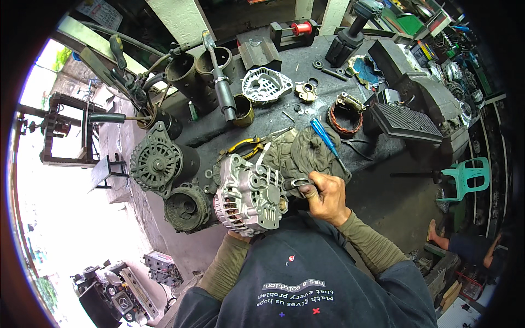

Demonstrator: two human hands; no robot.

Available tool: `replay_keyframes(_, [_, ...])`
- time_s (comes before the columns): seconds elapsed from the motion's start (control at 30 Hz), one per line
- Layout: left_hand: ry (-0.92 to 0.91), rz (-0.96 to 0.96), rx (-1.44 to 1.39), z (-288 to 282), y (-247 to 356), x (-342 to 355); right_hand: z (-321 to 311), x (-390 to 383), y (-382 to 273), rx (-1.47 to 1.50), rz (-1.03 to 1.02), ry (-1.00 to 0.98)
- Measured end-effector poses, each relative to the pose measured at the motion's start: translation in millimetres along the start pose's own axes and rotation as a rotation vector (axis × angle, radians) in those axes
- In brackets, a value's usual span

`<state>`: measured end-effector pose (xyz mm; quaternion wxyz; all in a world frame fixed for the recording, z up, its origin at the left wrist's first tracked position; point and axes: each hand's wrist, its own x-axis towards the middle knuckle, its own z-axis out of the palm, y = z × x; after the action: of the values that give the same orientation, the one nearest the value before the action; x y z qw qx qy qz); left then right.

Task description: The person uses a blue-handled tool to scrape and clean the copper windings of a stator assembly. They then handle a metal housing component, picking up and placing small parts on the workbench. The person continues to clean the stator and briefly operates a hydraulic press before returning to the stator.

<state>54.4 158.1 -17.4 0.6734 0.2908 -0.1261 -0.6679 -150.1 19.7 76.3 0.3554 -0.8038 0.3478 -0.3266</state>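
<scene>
A silver alternator (252,191) is held upright at the bench's near edge, in front of my body. My left hand (239,236) supports it from below, with most of the fingers hidden behind the housing. My right hand (329,199) is closed around a dark metal tool (298,183) with a loop-shaped end, its exact kind unclear. This tool reaches to the alternator's right side. Behind it lie a crumpled olive rag (292,150), a blue-handled screwdriver (326,139) resting on the rag, and yellow-black pliers (243,146).
Left of the hands sit a dark alternator (158,161) and a round dark housing (187,206). Farther back are a silver end cover (266,86), a copper-wound stator (345,119) and tall metal cans (183,71). A green stool (465,177) and another person's foot (436,235) appear at right.
</scene>
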Motion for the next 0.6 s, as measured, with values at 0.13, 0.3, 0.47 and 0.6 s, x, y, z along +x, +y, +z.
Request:
replay_keyframes(0.13, [0.001, 0.029, 0.229, 0.2, 1.1, -0.8, 2.4, -1.1, 1.3, -0.033, 0.023, 0.004])
replay_keyframes(0.3, [-0.198, -0.140, -0.274, -23.2, -6.3, 16.5, 18.7, -6.2, -3.9, -0.107, 0.085, 0.127])
replay_keyframes(0.47, [-0.108, 0.267, 1.215, -26.8, -20.7, 10.5, -5.2, 2.5, 5.6, -0.002, 0.138, -0.139])
replay_keyframes(0.6, [0.038, 0.323, 1.512, -32.8, -11.5, 8.6, -39.1, 30.0, 21.9, 0.050, 0.147, -0.121])
